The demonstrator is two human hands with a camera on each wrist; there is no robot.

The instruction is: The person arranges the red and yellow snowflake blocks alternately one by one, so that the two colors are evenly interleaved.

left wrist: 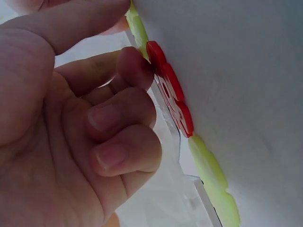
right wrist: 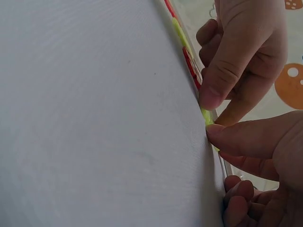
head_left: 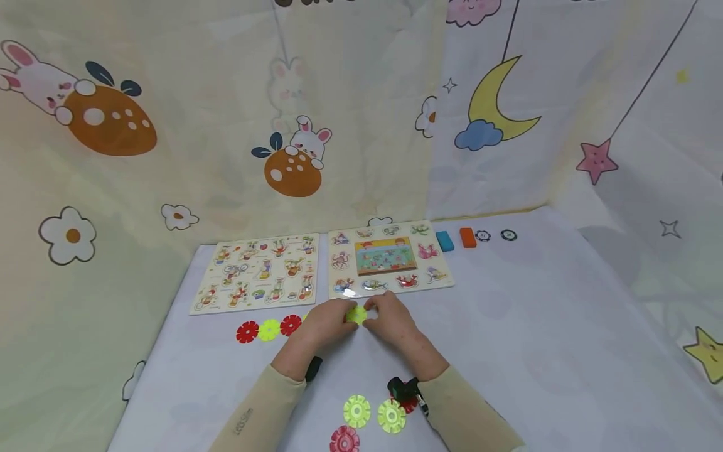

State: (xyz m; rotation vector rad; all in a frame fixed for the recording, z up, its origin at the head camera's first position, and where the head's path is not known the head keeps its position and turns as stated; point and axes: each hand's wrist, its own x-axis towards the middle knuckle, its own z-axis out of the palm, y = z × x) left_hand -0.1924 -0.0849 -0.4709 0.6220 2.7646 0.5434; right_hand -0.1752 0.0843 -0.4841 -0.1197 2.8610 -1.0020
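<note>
A yellow-green notched plastic snowflake disc lies near the back of the table, between both hands. My left hand pinches its left edge with thumb and forefinger. On the opposite edge, my right hand pinches it the same way; the right wrist view shows both thumbs on the disc. To the left runs a row of alternating discs: red, yellow-green and red, the rest partly hidden by my left hand. In the left wrist view a red disc stands close to my curled fingers.
Behind the hands lie two picture puzzle boards, one with figures and one with sea animals. A blue block, an orange block and two round chips stand at the back right. Loose discs lie in front.
</note>
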